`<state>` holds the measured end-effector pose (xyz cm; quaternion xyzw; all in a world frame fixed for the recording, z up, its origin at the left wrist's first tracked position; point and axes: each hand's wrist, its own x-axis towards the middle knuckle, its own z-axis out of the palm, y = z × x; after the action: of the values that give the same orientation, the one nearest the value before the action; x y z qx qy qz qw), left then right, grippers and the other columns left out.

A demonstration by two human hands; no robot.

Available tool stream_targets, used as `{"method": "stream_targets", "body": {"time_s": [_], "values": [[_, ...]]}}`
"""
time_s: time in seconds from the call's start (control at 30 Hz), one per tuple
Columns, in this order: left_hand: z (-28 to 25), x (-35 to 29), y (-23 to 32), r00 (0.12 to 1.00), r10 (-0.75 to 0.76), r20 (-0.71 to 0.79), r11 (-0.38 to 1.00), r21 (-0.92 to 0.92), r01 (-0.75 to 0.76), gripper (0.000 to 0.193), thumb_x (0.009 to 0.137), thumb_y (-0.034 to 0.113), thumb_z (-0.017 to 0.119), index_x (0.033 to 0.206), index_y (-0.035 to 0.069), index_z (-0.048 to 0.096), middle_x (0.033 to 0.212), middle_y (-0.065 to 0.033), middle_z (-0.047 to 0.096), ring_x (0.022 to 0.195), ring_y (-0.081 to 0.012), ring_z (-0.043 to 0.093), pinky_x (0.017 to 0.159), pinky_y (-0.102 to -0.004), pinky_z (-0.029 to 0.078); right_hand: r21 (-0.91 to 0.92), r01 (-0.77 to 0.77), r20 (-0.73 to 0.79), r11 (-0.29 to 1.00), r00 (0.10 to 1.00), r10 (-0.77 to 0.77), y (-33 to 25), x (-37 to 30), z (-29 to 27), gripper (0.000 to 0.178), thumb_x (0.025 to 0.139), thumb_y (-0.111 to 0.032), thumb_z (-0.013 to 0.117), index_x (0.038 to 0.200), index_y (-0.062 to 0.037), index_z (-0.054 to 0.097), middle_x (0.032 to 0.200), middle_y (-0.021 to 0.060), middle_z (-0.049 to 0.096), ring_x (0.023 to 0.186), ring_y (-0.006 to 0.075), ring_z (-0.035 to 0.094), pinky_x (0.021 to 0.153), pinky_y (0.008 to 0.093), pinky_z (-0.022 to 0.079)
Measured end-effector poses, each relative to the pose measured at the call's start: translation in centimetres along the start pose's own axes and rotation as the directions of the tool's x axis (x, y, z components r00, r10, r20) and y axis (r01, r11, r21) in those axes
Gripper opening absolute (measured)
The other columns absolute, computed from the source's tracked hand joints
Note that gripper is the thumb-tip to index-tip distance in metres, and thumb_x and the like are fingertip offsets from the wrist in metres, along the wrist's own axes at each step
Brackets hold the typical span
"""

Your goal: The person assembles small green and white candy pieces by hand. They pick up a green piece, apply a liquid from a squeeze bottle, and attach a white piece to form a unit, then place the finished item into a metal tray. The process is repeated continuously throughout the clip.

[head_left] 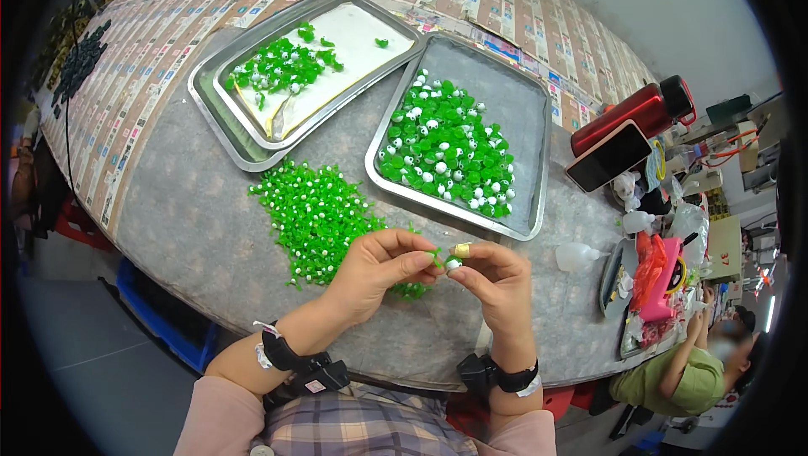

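Note:
Above the table's near side, my left hand [381, 269] pinches a small green plastic piece [436, 257] between thumb and forefinger. Close against it, my right hand [497, 277] grips a small white ball with green on it [454, 262] in its fingertips; yellowish tape wraps one right finger. The two parts meet or nearly meet; I cannot tell whether they are joined. A pile of small green pieces with white spots [316, 212] lies on the table beyond my left hand. Past my right hand, a metal tray [539, 161] holds many green-and-white ball pieces [446, 149].
Two stacked metal trays [202, 90] at the far left hold more green-and-white pieces. To the right are a red flask [627, 117], a phone [608, 155], a translucent squeeze bottle [576, 257] and a pink holder [661, 279]. Another person in green [686, 376] sits at the right.

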<state>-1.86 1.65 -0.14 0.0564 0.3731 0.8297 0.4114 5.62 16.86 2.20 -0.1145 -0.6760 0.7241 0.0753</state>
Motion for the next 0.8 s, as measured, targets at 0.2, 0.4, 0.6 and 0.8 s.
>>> {"method": "stream_targets", "body": {"time_s": [0.2, 0.4, 0.6, 0.8], "values": [[0.20, -0.08, 0.03, 0.999, 0.044, 0.015, 0.998, 0.043, -0.044, 0.012, 0.079, 0.006, 0.053, 0.089, -0.001, 0.055, 0.081, -0.0085, 0.059, 0.074, -0.0134, 0.058, 0.067, -0.0243, 0.048, 0.016, 0.001, 0.007, 1.000, 1.000, -0.001, 0.00, -0.10, 0.13, 0.023, 0.068, 0.003, 0.063, 0.090, 0.0029, 0.057, 0.085, 0.0078, 0.059, 0.076, 0.0118, 0.057, 0.068, 0.0223, 0.045], [0.36, -0.12, 0.27, 0.999, 0.049, -0.005, 0.995, 0.087, -0.049, 0.012, 0.079, 0.006, 0.054, 0.088, -0.001, 0.056, 0.080, -0.0075, 0.059, 0.073, -0.0122, 0.057, 0.066, -0.0229, 0.047, 0.102, 0.016, -0.018, 0.995, 1.000, -0.014, -0.01, -0.22, 0.13, 0.021, 0.069, 0.004, 0.062, 0.090, 0.0027, 0.056, 0.085, 0.0080, 0.059, 0.078, 0.0133, 0.057, 0.069, 0.0230, 0.046], [0.25, 0.00, -0.26, 0.994, 0.106, -0.038, 0.975, 0.202, -0.096, 0.010, 0.076, 0.003, 0.055, 0.085, -0.001, 0.056, 0.078, -0.0085, 0.059, 0.071, -0.0139, 0.058, 0.065, -0.0243, 0.048, 0.107, 0.026, -0.052, 0.994, 0.998, -0.020, -0.28, -0.25, 0.58, 0.020, 0.070, 0.004, 0.061, 0.088, 0.0020, 0.055, 0.085, 0.0086, 0.059, 0.078, 0.0139, 0.057, 0.069, 0.0233, 0.046], [0.39, -0.28, -0.37, 0.973, 0.230, -0.005, 0.876, 0.438, -0.205, 0.011, 0.076, 0.004, 0.057, 0.085, -0.001, 0.058, 0.079, -0.0050, 0.059, 0.070, -0.0088, 0.055, 0.062, -0.0202, 0.044, 0.105, -0.014, -0.024, 0.994, 1.000, 0.016, -0.17, -0.29, 0.72, 0.018, 0.071, 0.003, 0.061, 0.088, 0.0018, 0.055, 0.085, 0.0082, 0.059, 0.078, 0.0131, 0.057, 0.068, 0.0230, 0.046]]}}
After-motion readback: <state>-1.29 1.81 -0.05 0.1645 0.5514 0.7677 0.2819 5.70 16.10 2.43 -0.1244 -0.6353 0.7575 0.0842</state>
